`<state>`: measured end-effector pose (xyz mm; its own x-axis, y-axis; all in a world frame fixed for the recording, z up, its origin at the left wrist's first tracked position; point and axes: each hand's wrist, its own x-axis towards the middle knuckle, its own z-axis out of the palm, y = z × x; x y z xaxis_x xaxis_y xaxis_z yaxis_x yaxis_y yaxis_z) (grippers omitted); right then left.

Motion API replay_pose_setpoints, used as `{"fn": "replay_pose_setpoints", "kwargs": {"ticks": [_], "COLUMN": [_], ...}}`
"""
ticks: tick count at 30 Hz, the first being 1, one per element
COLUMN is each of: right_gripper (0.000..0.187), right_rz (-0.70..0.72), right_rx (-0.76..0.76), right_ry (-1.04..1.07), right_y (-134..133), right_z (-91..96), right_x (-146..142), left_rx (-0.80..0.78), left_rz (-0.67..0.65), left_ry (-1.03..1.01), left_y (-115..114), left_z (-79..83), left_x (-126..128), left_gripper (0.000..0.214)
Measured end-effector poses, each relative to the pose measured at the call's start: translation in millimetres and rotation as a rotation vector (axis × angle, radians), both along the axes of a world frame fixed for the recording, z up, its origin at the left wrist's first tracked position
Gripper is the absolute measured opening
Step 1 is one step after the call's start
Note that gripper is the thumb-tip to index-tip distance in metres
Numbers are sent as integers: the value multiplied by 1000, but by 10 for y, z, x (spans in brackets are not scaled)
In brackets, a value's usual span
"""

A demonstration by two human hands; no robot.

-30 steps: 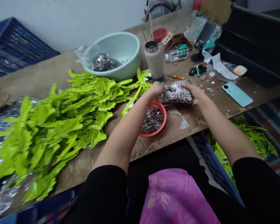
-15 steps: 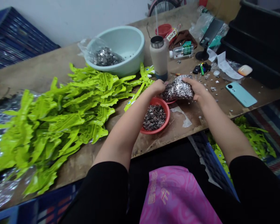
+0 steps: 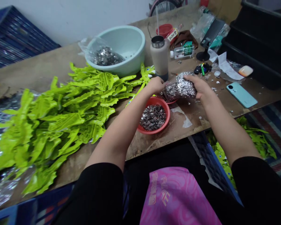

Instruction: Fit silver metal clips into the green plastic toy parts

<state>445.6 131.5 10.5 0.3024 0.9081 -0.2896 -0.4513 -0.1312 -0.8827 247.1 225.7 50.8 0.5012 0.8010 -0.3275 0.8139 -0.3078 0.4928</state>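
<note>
From the head view, the left hand point(image 3: 156, 85) and right hand point(image 3: 198, 87) are close together above the table, with a clear plastic bag point(image 3: 179, 88) of silver studs between them. The right hand's fingers point(image 3: 192, 82) curve over the top of the bag and clamp it from the far side, apparently to take its weight. The left hand's fingers point(image 3: 162, 83) are together at the bag's gathered left end, seemingly pinching the neck shut so that the studs stay inside. The bag is bunched and off the table, though how far above it is hard to tell.

Just below the grip, nearer the person, sits a red bowl point(image 3: 152, 132) heaped with dark and silver studs point(image 3: 153, 117), within easy reach of both hands. A second red rim point(image 3: 171, 102) shows under the bag, mostly hidden. Loose studs point(image 3: 215, 82) are scattered on the table beyond the right hand.

Left of the grip, lime-green plastic parts point(image 3: 49, 118) are piled on foil point(image 3: 0, 125), their tips reaching almost to the left forearm, as if laid out close to the work. Beyond the grip stand a pale green basin point(image 3: 135, 40), holding another bag of studs point(image 3: 106, 56), and a flask point(image 3: 159, 59). A phone point(image 3: 241, 95) lies to the right, away from the pile, and more green parts point(image 3: 255, 140) lie below the table edge at lower right.
</note>
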Motion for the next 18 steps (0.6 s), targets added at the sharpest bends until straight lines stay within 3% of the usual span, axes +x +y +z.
{"fn": "replay_pose_setpoints", "kwargs": {"ticks": [9, 13, 18], "right_gripper": [25, 13, 14], "right_rz": [-9, -18, -71], "right_rx": [43, -39, -63], "right_ry": [6, 50, 31], "right_y": [-17, -43, -108], "right_z": [22, -35, -115], "right_x": [37, 74, 144], "left_rx": [55, -3, -7], "left_rz": [48, 41, 32], "left_ry": [-72, -116, -180], "left_y": [-57, -101, -177], "left_z": [46, 91, 179], "left_x": [21, 40, 86], "left_gripper": [32, 38, 45]}}
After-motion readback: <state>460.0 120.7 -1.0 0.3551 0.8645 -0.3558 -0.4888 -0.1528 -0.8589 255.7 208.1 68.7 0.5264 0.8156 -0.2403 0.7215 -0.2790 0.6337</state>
